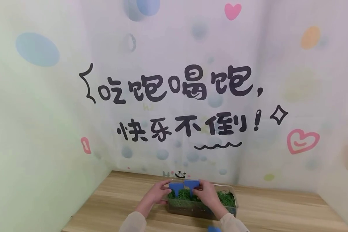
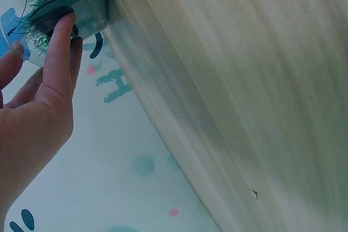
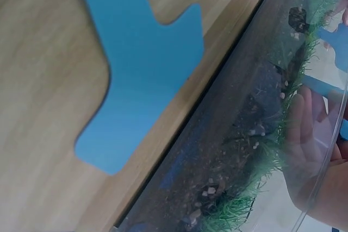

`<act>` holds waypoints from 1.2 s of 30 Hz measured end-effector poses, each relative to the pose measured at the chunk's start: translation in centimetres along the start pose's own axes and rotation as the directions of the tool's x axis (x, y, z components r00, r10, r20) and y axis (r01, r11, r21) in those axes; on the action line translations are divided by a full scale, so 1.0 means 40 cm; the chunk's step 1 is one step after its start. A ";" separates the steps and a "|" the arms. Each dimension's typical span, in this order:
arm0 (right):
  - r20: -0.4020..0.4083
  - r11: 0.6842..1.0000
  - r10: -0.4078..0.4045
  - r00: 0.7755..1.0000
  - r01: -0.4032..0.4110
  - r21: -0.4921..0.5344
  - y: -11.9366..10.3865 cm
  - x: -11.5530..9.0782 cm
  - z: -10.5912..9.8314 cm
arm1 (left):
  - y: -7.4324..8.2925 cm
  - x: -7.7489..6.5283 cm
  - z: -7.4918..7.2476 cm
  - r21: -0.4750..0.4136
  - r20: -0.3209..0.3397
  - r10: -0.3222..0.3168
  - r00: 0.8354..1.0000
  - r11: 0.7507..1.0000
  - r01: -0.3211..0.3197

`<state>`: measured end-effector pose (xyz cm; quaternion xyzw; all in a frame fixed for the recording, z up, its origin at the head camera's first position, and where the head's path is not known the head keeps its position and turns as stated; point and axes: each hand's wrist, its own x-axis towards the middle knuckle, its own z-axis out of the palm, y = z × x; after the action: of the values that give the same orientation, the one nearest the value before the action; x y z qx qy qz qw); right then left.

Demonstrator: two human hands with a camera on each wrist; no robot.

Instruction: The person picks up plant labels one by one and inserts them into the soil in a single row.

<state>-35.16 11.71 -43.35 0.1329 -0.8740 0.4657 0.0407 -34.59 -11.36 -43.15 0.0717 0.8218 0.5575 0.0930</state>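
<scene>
A clear plastic box (image 1: 188,211) holds dark soil with green grass (image 1: 227,198) on top. Two blue T-shaped plant labels stand side by side in it, the left label (image 1: 177,186) and the right label (image 1: 192,184). My right hand (image 1: 207,193) pinches the right label between thumb and fingers. At the box's left end my left hand (image 1: 156,193) holds the wall, its thumb right at the left label's edge. In the left wrist view, the long fingers of my left hand (image 2: 41,101) lie against the outside of the box (image 2: 89,9).
Another blue T-shaped label (image 3: 130,69) lies flat on the wooden table (image 1: 266,212) in front of the box. Behind the table hangs a pale printed curtain (image 1: 179,42) with black lettering, hearts and dots.
</scene>
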 end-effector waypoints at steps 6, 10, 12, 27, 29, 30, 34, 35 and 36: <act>0.000 0.998 0.020 1.000 -0.020 -0.052 0.000 -0.002 0.000 | 0.001 -0.001 0.004 0.001 -0.005 -0.002 1.000 1.000 0.002; -0.005 0.995 0.030 1.000 -0.030 -0.091 0.002 0.000 0.004 | 0.009 -0.006 0.003 0.002 -0.004 -0.002 1.000 1.000 0.002; -0.007 0.993 0.033 0.999 -0.033 -0.111 0.002 0.002 0.006 | 0.011 -0.007 0.003 0.002 -0.002 -0.003 1.000 1.000 0.003; 0.001 0.984 0.066 0.998 -0.065 -0.167 0.001 0.001 0.001 | 0.009 -0.004 0.008 0.014 -0.006 -0.009 1.000 1.000 0.009; 0.001 0.981 0.075 0.997 -0.073 -0.177 0.001 0.001 0.001 | 0.009 -0.004 0.009 0.013 -0.009 -0.009 1.000 1.000 0.009; 0.002 0.980 0.078 0.997 -0.076 -0.183 0.001 0.002 0.001 | 0.009 -0.004 0.009 0.013 -0.010 -0.007 1.000 1.000 0.008; 0.001 0.976 0.076 0.997 -0.075 -0.205 0.000 0.002 0.000 | 0.008 -0.004 0.008 0.006 -0.011 -0.009 1.000 1.000 0.009; 0.002 0.975 0.070 0.998 -0.068 -0.211 0.000 0.001 0.000 | 0.008 -0.003 0.008 0.004 -0.010 -0.008 1.000 1.000 0.009; 0.005 0.974 0.068 0.998 -0.065 -0.215 -0.001 0.000 -0.001 | 0.008 -0.003 0.008 0.005 -0.009 -0.008 1.000 1.000 0.009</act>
<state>-35.17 11.72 -43.29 0.1011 -0.9233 0.3690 0.0339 -34.39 -10.96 -42.95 0.0659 0.8239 0.5554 0.0913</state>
